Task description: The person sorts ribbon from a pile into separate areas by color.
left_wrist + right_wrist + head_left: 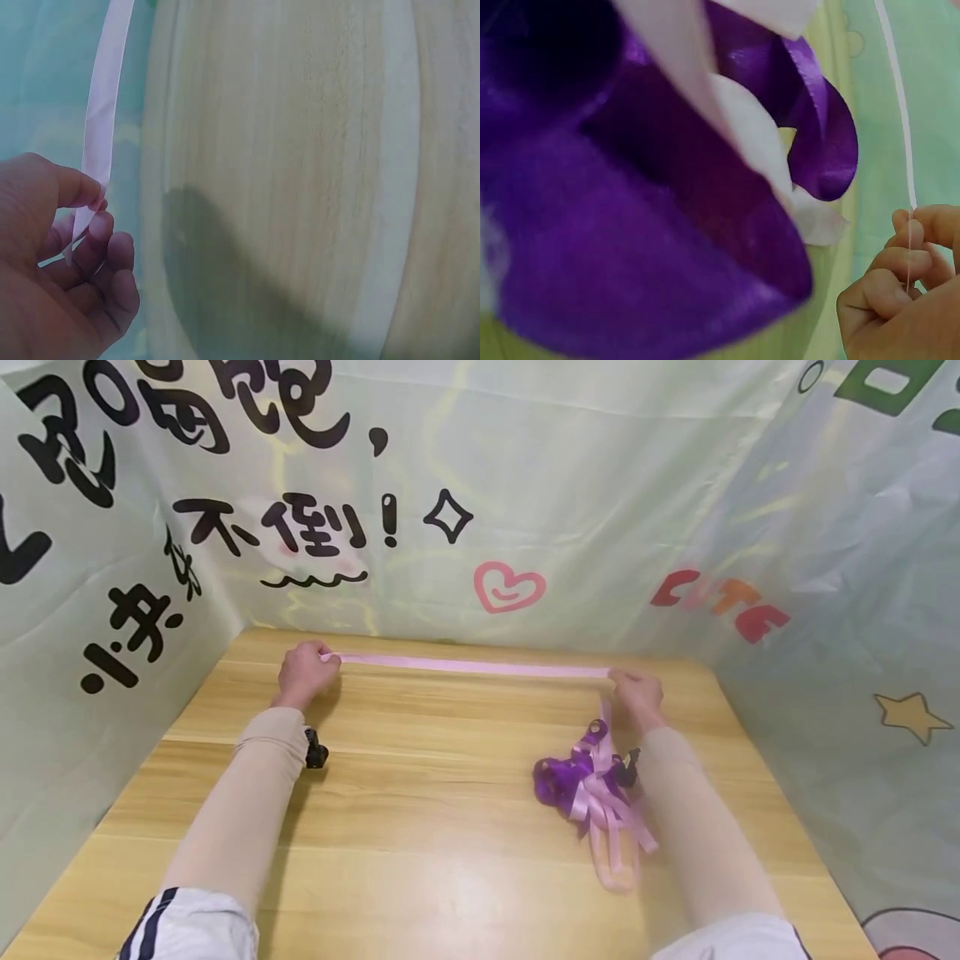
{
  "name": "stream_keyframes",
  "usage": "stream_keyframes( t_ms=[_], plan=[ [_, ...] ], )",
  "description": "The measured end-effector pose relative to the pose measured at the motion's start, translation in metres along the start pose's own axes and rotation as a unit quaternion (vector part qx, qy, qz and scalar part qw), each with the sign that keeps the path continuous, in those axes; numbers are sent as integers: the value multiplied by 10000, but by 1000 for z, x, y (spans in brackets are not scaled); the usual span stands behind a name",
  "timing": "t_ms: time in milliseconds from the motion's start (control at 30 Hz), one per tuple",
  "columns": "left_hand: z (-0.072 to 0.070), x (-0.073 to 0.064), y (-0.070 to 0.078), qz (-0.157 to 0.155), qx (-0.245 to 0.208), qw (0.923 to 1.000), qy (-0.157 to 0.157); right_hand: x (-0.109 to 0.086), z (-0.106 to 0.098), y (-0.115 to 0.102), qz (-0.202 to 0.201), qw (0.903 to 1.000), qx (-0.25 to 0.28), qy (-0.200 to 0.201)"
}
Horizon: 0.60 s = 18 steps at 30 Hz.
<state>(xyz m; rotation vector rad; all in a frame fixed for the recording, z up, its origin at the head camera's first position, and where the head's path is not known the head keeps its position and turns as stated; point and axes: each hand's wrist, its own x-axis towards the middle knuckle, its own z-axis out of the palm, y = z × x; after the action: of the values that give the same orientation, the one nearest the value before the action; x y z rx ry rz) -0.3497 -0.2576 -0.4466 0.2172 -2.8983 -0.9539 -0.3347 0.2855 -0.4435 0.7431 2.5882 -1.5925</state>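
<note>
A pink ribbon (pixel 472 667) is stretched straight across the back of the table between the two hands. My left hand (pixel 307 672) pinches its left end between thumb and forefinger; in the left wrist view a short tail of the ribbon (pixel 98 127) pokes out below the fingertips. My right hand (pixel 639 695) pinches the other end, and in the right wrist view the ribbon (pixel 900 105) is seen almost edge-on. Beside the right forearm lies a loose bundle of purple ribbon (pixel 557 781) and pink ribbons (pixel 600 802), partly hidden by that arm. It looms close in the right wrist view.
A wooden table (pixel 420 827) spans the space below the arms. Pale printed cloth (pixel 585 485) hangs at its back and along both sides. Small black devices sit at the wrists, the left one (pixel 316 750) in plainer sight.
</note>
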Motion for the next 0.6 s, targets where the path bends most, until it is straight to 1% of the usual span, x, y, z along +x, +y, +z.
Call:
stream_keyframes(
  t_ms=[133, 233, 367, 600],
  plan=[
    [5, 5, -2, -123, 66, 9999, -57, 3, 3, -1, 49, 9999, -84, -119],
    [8, 5, -2, -194, 96, 9997, -125, 4, 5, 2, 84, 9997, -135, -185],
    [10, 5, -2, -240, 143, 9995, -141, 6, 7, 6, 106, 9996, -113, -234],
    [13, 8, -12, -446, 246, 9986, -130, 14, 4, 14, -32, 9987, -359, -352]
  ],
)
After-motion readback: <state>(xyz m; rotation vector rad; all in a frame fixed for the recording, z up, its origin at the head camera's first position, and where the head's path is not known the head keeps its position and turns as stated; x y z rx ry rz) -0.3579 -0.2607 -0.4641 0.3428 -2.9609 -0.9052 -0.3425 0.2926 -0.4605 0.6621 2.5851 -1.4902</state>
